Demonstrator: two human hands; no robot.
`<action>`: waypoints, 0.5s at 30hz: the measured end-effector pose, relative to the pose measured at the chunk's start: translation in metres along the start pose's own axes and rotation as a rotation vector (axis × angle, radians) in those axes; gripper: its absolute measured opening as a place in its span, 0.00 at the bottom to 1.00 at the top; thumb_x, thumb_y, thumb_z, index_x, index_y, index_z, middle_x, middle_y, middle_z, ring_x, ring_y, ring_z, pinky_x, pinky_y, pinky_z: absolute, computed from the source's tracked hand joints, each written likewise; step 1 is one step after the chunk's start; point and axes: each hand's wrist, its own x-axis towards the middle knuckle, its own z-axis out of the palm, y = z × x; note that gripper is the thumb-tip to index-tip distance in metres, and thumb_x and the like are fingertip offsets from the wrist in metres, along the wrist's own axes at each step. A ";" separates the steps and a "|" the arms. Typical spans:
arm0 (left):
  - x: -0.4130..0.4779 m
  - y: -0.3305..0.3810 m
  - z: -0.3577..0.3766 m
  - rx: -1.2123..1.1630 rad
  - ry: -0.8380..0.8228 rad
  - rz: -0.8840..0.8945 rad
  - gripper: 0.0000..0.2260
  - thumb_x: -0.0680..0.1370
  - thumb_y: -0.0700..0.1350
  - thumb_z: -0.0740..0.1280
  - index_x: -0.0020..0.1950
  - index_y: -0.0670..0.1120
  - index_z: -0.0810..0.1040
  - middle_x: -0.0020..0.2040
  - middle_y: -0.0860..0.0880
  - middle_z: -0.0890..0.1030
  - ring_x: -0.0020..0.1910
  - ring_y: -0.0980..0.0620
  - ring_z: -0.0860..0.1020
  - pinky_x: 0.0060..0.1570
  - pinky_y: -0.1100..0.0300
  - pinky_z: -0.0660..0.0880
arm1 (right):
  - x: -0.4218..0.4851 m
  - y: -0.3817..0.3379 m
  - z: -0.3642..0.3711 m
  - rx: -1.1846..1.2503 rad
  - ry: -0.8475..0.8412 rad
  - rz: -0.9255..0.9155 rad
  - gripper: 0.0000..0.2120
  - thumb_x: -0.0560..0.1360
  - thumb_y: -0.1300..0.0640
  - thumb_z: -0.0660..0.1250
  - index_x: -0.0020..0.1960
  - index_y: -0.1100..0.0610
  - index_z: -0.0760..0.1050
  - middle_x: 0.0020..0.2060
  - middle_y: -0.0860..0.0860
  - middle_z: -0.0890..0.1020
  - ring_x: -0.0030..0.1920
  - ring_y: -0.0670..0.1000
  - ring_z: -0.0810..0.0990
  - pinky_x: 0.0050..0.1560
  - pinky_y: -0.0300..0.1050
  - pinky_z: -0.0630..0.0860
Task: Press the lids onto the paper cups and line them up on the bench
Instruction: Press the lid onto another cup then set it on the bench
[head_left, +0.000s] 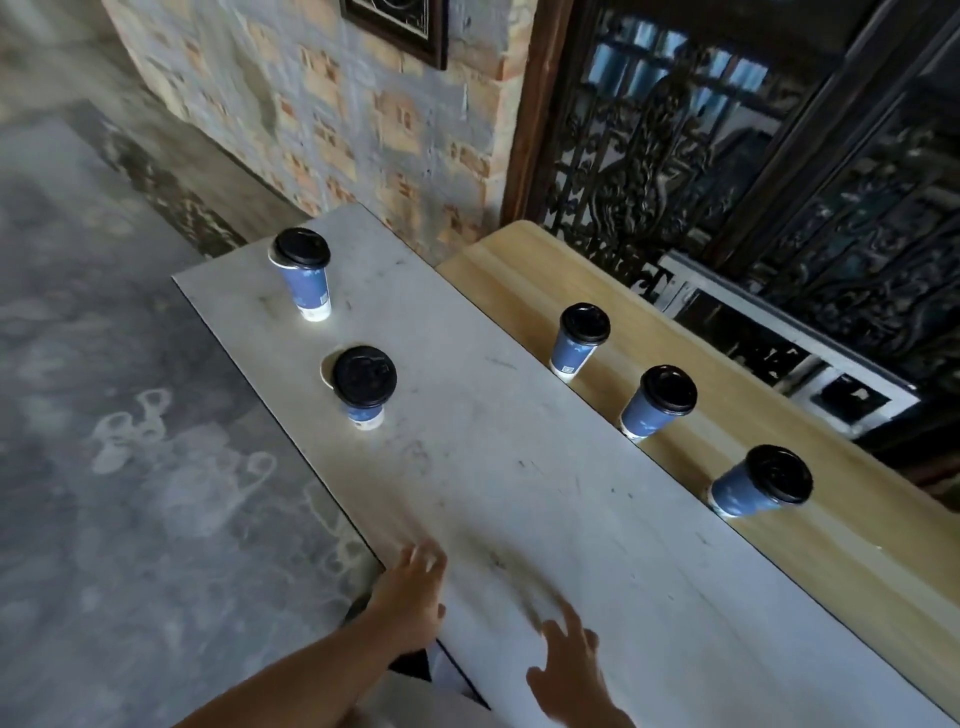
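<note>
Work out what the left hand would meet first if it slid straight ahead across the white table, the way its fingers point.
Probably the nearer cup, whose lid sits askew. The left hand points up the white table with bare surface between; depth and motion blur make the exact line uncertain.

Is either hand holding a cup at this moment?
No. The left hand and right hand are both empty over the near end of the white table, well short of the nearest cup.
</note>
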 end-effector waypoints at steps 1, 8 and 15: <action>0.001 -0.005 -0.003 0.000 -0.010 0.035 0.28 0.83 0.50 0.60 0.80 0.46 0.53 0.82 0.45 0.48 0.80 0.41 0.49 0.74 0.46 0.64 | 0.001 -0.004 0.002 0.025 0.011 0.032 0.26 0.76 0.54 0.63 0.73 0.54 0.64 0.81 0.50 0.46 0.73 0.59 0.59 0.68 0.50 0.71; 0.037 -0.083 -0.032 -0.402 -0.069 0.169 0.11 0.78 0.43 0.64 0.58 0.48 0.81 0.57 0.47 0.82 0.60 0.49 0.80 0.61 0.61 0.74 | 0.035 -0.060 0.001 0.183 0.121 0.319 0.32 0.78 0.52 0.65 0.77 0.53 0.56 0.73 0.57 0.59 0.71 0.63 0.63 0.69 0.51 0.66; 0.087 -0.219 -0.124 -1.047 -0.104 -0.214 0.08 0.78 0.35 0.68 0.40 0.40 0.76 0.27 0.46 0.78 0.20 0.53 0.74 0.23 0.64 0.70 | 0.093 -0.198 -0.004 0.276 0.188 0.553 0.30 0.78 0.48 0.66 0.76 0.53 0.59 0.72 0.57 0.58 0.70 0.63 0.62 0.66 0.54 0.70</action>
